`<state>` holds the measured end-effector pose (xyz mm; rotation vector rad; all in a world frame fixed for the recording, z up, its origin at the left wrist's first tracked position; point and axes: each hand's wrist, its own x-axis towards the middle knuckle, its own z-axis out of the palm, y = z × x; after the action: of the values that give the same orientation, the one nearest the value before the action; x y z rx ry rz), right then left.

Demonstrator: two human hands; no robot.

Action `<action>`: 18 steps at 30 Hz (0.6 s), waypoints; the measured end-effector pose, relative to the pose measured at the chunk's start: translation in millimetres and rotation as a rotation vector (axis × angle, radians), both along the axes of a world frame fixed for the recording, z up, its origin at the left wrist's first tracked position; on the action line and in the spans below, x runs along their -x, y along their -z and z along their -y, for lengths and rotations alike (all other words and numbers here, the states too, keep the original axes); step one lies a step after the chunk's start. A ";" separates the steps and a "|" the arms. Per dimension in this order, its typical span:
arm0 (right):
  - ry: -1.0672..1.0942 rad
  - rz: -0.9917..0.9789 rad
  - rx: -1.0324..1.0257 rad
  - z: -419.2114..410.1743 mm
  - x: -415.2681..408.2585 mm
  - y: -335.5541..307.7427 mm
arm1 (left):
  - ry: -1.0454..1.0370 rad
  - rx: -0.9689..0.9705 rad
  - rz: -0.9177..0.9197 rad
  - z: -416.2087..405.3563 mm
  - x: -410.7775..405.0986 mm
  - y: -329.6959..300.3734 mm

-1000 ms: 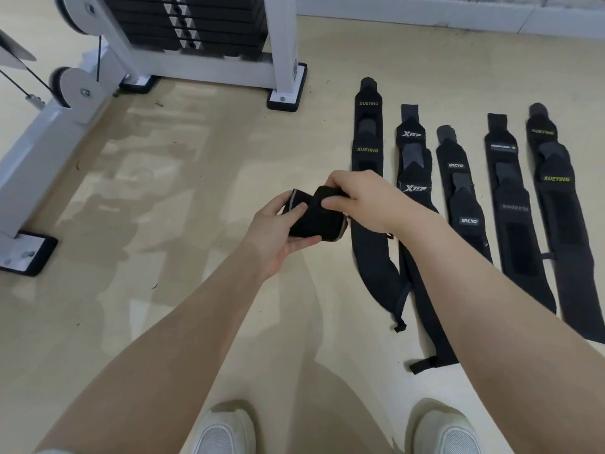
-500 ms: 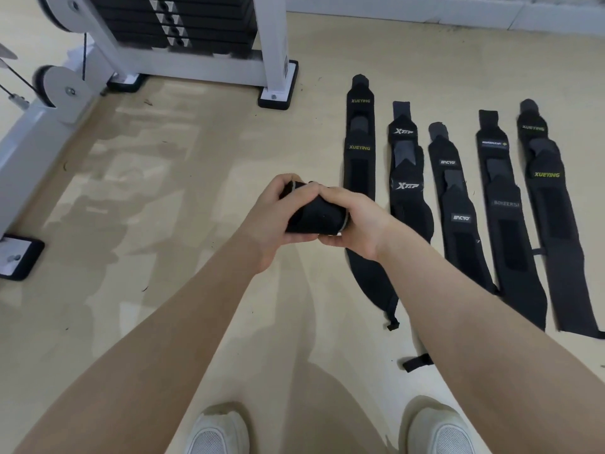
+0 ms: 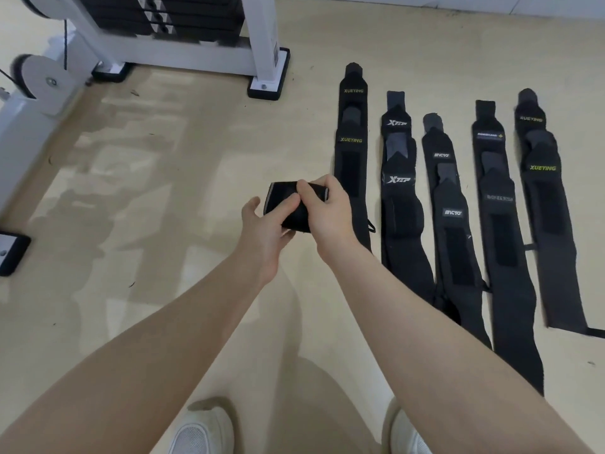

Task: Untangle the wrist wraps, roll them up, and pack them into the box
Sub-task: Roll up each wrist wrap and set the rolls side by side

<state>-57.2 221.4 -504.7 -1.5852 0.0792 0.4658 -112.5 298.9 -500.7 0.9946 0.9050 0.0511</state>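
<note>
**Rolled wrist wrap turned between both hands**

Since the earlier frame the right hand (image 3: 322, 213) has shifted on top of the rolled wrist wrap (image 3: 293, 204), fingers pinching it, while the left hand (image 3: 262, 229) cradles it from below with its fingers curled around. The roll is held above the floor (image 3: 157, 198), just left of five flat wrist wraps (image 3: 451, 204) laid side by side. Rolling looks nearly finished; next seems to be securing the end, then packing. No box is visible.
</note>
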 end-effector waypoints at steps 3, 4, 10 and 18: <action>-0.010 -0.006 -0.006 3.0 -4.3 11.9 | 0.024 0.195 -0.052 25.2 -8.0 10.9; -0.042 -0.037 -0.014 4.7 -6.4 14.7 | -0.031 0.217 -0.024 32.1 -12.2 15.1; -0.263 -0.156 0.129 22.4 -20.8 41.9 | -0.010 -0.551 -0.112 11.8 -26.4 48.6; -0.415 -0.212 0.523 18.1 -32.6 101.6 | 0.782 -1.229 -0.810 -63.9 -30.0 100.3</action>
<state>-24.5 203.3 -606.3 -2.0689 0.0333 0.9982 -82.5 362.9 -601.0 2.5851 1.1319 -0.5591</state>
